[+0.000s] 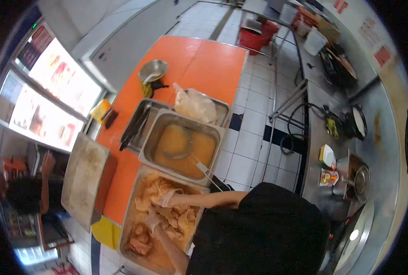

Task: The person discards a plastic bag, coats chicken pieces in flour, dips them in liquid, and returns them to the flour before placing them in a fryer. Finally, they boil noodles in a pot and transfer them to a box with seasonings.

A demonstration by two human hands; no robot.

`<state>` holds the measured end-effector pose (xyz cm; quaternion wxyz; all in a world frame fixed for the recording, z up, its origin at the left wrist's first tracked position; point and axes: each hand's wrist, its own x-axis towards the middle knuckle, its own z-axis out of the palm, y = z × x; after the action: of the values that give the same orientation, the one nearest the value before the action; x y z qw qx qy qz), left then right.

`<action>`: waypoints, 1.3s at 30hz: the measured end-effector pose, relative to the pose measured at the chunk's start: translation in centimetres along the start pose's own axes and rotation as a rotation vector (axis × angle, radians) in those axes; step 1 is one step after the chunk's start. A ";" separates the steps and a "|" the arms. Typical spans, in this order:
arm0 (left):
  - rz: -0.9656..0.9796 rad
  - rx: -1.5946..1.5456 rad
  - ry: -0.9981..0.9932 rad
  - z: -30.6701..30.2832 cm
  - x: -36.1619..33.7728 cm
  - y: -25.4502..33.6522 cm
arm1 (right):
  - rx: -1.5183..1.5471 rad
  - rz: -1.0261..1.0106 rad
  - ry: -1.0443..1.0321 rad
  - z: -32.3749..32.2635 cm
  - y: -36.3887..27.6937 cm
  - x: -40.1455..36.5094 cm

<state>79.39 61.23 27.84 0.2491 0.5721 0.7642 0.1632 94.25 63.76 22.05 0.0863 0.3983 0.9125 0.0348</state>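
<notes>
Meat pieces [172, 217], orange-coated, are filling a rectangular metal tray [127, 224] beside a steel pan of orange liquid [151, 158]. Clear-gloved left hand [153, 219] and right hand [166, 198] are touching them; I cannot tell whether either is gripping.

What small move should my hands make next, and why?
Probably slide your left hand to the pinker clump at the tray's left end and turn it over. It looks less coated than the paler pieces beside your hands, though what lies underneath is hidden.
</notes>
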 end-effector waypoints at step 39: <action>-0.146 -0.506 0.404 -10.9 -16.2 -11.0 | 1.484 0.185 -0.295 -15.5 -20.3 -0.1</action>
<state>68.08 42.92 34.07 0.2376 0.3917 0.7725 0.4397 76.87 49.97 34.59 -0.0862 0.4271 0.6386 -0.6343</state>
